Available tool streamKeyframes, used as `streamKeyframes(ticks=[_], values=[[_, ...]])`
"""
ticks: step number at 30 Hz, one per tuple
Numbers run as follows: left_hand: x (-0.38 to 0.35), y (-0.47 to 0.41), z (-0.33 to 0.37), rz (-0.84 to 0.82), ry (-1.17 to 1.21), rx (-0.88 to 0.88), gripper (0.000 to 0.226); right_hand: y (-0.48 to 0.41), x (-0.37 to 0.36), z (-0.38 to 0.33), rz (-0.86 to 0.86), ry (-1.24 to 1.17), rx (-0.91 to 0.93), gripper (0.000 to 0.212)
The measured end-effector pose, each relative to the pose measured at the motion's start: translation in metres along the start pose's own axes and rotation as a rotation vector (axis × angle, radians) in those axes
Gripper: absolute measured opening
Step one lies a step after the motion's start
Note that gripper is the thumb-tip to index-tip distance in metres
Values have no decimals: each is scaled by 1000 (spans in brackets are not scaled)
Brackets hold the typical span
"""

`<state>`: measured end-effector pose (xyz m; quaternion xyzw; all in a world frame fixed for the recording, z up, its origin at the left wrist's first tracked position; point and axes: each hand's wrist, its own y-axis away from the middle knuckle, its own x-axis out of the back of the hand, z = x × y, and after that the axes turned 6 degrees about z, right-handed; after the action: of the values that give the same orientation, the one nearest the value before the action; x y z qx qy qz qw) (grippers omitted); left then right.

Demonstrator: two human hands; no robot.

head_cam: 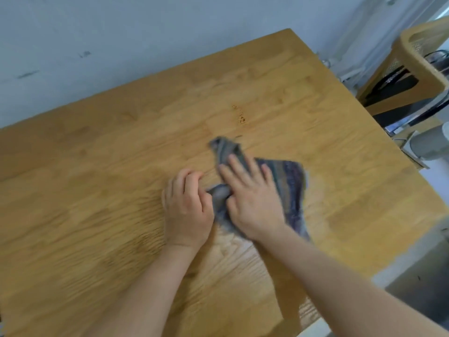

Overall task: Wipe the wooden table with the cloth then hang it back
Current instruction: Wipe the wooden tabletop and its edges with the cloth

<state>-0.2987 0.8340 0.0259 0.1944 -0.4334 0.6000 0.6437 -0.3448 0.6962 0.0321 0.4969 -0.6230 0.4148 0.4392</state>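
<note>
Cloth (pixel 289 181) on table (pixel 97 190), crumbs (pixel 240 116) just behind it.

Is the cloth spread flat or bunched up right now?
Partly bunched: the cloth is gathered between the left hand and right hand, fanning out flatter rightward.

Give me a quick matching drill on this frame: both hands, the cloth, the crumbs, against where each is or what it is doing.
1. left hand
2. right hand
3. cloth
4. crumbs

a. pressed flat on the cloth
b. loose on the table beyond the cloth
c. curled, gripping a bunched end
d. striped, spread under a palm

Pairs: 1-c, 2-a, 3-d, 4-b
</note>
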Motion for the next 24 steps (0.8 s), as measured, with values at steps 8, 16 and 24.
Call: streamKeyframes(ticks=[8, 16, 24], values=[[38, -30, -67, -54, -239, 62, 42, -60, -23, -50, -56, 35, 62, 58], [44, -58, -91, -160, -364, 15, 46, 10, -17, -62, -106, 89, 98, 57], [43, -62, -93, -182, -367, 35, 49, -139, -45, -101, -84, 37, -21, 58]])
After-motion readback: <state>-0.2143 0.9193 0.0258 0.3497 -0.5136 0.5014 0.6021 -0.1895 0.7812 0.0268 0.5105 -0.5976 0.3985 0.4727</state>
